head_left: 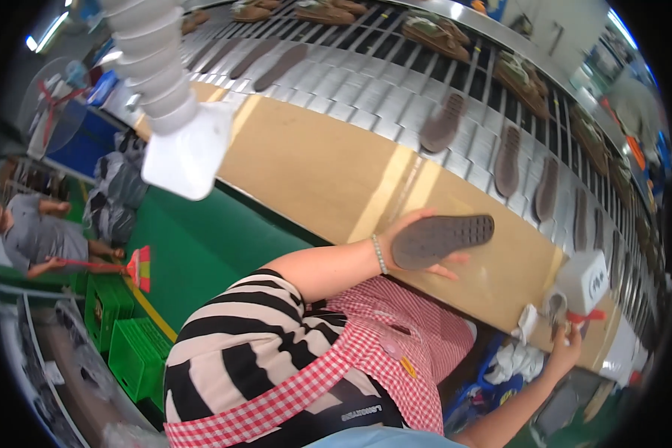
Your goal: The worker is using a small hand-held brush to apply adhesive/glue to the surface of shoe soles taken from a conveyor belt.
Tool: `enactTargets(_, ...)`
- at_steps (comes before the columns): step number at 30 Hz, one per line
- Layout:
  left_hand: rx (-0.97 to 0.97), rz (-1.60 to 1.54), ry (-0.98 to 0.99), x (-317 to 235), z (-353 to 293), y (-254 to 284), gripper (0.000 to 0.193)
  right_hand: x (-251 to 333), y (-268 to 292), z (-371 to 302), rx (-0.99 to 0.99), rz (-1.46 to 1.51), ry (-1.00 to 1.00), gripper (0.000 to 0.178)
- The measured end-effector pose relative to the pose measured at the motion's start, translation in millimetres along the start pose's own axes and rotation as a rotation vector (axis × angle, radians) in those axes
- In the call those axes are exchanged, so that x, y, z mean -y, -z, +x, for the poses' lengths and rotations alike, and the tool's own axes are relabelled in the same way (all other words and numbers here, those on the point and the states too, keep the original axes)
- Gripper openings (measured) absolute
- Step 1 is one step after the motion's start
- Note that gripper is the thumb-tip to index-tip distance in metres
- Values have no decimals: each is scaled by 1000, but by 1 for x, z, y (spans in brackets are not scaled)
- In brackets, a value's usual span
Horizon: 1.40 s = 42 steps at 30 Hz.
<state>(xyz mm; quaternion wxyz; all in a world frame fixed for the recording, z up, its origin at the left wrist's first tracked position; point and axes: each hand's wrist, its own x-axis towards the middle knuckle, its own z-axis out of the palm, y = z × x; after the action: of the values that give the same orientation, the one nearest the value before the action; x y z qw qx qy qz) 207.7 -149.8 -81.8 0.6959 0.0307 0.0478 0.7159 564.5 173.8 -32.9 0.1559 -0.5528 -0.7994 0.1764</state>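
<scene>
Our left hand (418, 243) is palm up w/ fingers spread, forearm stretched fwd. Our right hand (564, 351) reaches out low, fingers curled shut.

The shoe sole (440, 239) is dark grey-brown and flat, with a pattern of small studs on the side that faces up. It lies almost level, its long axis going left to right, the rounded end pointing right. It rests on the open palm of the left hand (418, 250), above the edge of the tan wooden bench. The brush (556, 310) is small, with pale bristles; the right hand (564, 351) holds it beside a white container.
</scene>
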Motion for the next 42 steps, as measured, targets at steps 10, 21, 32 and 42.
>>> enactTargets(10,-48,-74,-90,28,13,-48,68,212,-2,-132,-23,638,699,48)
enactTargets(21,122,-77,-37,50,5,-62,54,242,-31,-160,-10,442,1128,48)
enactTargets(32,-32,-21,21,49,7,-62,53,239,-25,-169,183,421,1194,44)
enactTargets(42,98,-96,45,47,1,-50,44,241,-13,-163,206,377,1219,33)
